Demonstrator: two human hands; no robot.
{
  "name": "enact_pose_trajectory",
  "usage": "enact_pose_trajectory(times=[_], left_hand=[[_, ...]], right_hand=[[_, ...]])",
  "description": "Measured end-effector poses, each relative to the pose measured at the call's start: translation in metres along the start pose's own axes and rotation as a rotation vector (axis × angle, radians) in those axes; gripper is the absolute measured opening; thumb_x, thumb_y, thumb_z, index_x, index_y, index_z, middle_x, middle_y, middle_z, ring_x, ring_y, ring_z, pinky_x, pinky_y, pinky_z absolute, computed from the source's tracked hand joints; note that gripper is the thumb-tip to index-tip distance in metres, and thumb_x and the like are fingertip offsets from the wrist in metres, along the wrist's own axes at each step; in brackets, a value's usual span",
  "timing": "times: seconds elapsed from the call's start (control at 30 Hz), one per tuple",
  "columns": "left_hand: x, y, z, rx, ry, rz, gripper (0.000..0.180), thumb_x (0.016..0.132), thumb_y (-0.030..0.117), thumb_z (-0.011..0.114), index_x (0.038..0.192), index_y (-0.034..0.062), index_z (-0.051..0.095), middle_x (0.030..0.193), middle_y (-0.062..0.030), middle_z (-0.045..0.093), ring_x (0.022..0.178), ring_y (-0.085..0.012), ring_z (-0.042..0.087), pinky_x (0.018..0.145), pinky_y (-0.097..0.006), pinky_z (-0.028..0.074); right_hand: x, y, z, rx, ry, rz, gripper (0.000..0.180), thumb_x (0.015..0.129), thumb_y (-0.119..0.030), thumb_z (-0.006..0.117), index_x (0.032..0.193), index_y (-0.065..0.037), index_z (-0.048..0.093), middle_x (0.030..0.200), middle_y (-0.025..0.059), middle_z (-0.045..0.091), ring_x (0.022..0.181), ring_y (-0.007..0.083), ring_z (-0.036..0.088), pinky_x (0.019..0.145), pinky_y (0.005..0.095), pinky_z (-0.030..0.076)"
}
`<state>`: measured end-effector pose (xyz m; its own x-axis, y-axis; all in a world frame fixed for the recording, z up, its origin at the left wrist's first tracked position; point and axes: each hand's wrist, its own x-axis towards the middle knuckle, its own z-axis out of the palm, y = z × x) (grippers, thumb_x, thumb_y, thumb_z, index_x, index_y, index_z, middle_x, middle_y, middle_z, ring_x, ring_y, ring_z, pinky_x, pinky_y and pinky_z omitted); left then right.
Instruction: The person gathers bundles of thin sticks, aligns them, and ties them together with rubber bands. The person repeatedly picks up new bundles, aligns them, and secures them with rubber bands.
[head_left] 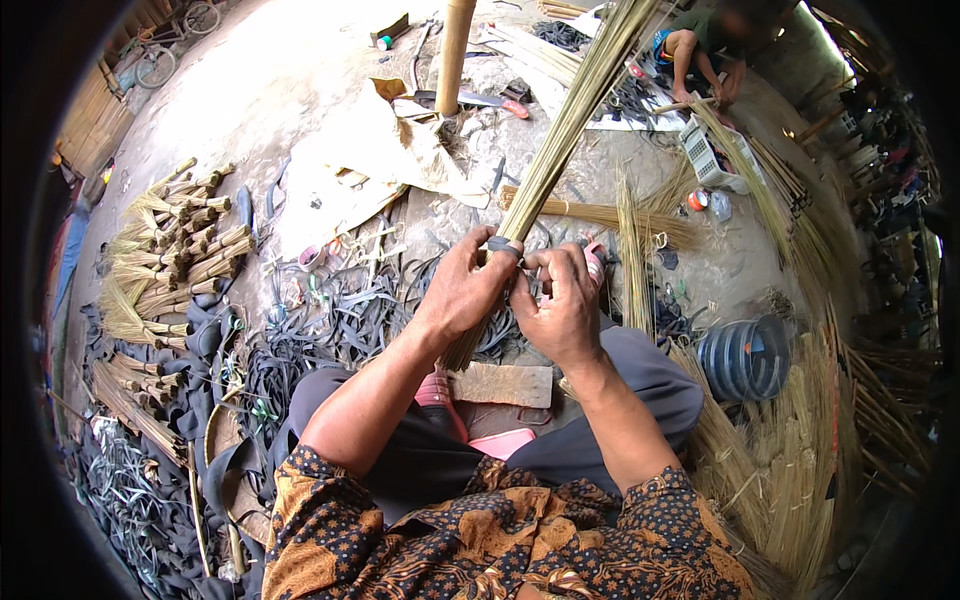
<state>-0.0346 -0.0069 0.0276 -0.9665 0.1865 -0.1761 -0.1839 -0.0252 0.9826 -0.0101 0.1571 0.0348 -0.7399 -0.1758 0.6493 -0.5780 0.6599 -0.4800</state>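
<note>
Bundle of thin plant stalks (572,140), one; slanting from 7 to 1 o'clock through the work point, the clock centre. Left hand (475,280): grasping bundle at a dark band (503,245). Right hand (562,305): fingers curled just beside the band; cannot tell what they pinch. Wooden block (500,385), 6 o'clock. Short tied bundles (180,250), 9 o'clock. Red-handled knife (487,100), 12 o'clock. Ribbed dark bucket (745,360), 4 o'clock. White crate (708,155), 2 o'clock.
</note>
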Motion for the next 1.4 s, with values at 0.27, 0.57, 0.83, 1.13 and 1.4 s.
enact_pose_trajectory(times=[0.27, 0.57, 0.83, 1.13, 1.4], left_hand=[[0.002, -0.005, -0.001, 0.081, 0.041, 0.089, 0.047, 0.097, 0.031, 0.064, 0.125, -0.0057, 0.06, 0.087, -0.013, 0.07, 0.077, -0.0143, 0.065, 0.067, -0.03, 0.052], [-0.009, 0.007, -0.002, -0.04, -0.18, 0.038, 0.044, 0.099, 0.034, 0.064, 0.125, -0.0018, 0.061, 0.082, -0.0058, 0.066, 0.067, -0.0106, 0.06, 0.059, -0.028, 0.048], [-0.013, 0.016, 0.009, -0.193, -0.06, 0.341, 0.037, 0.106, 0.027, 0.059, 0.132, 0.0012, 0.055, 0.104, -0.0048, 0.062, 0.097, -0.0118, 0.06, 0.081, -0.03, 0.052], [-0.004, 0.057, 0.019, -0.314, 0.106, 0.05, 0.034, 0.1, 0.041, 0.072, 0.094, 0.0122, 0.055, 0.069, 0.0025, 0.052, 0.058, -0.0113, 0.054, 0.06, -0.032, 0.051], [-0.018, 0.053, 0.012, -0.451, -0.204, 0.174, 0.034, 0.099, 0.035, 0.074, 0.111, 0.0074, 0.058, 0.074, -0.0016, 0.054, 0.064, -0.0171, 0.058, 0.065, -0.038, 0.054]], right_hand=[[-0.001, -0.014, 0.016, -0.208, 0.106, 0.044, 0.023, 0.083, -0.006, 0.074, 0.101, -0.004, 0.059, 0.092, 0.0146, 0.057, 0.08, 0.0351, 0.064, 0.066, 0.0444, 0.054], [0.021, 0.006, -0.016, -0.3, -0.037, -0.1, 0.018, 0.089, -0.008, 0.069, 0.102, -0.005, 0.056, 0.094, 0.0156, 0.054, 0.082, 0.0354, 0.062, 0.068, 0.045, 0.053], [-0.025, 0.009, -0.022, 0.674, -0.278, 0.468, 0.05, 0.101, -0.029, 0.069, 0.138, 0.0, 0.052, 0.12, 0.0099, 0.062, 0.109, 0.0212, 0.063, 0.094, 0.0354, 0.053], [-0.069, -0.027, 0.005, 0.324, -0.373, 0.604, 0.028, 0.092, -0.027, 0.077, 0.095, -0.003, 0.063, 0.071, 0.0029, 0.06, 0.061, 0.0175, 0.056, 0.06, 0.0381, 0.048], [-0.069, -0.027, -0.021, 0.757, -0.612, 0.663, 0.021, 0.092, -0.023, 0.074, 0.093, -0.007, 0.063, 0.071, 0.0049, 0.06, 0.06, 0.0174, 0.063, 0.057, 0.0337, 0.051]])
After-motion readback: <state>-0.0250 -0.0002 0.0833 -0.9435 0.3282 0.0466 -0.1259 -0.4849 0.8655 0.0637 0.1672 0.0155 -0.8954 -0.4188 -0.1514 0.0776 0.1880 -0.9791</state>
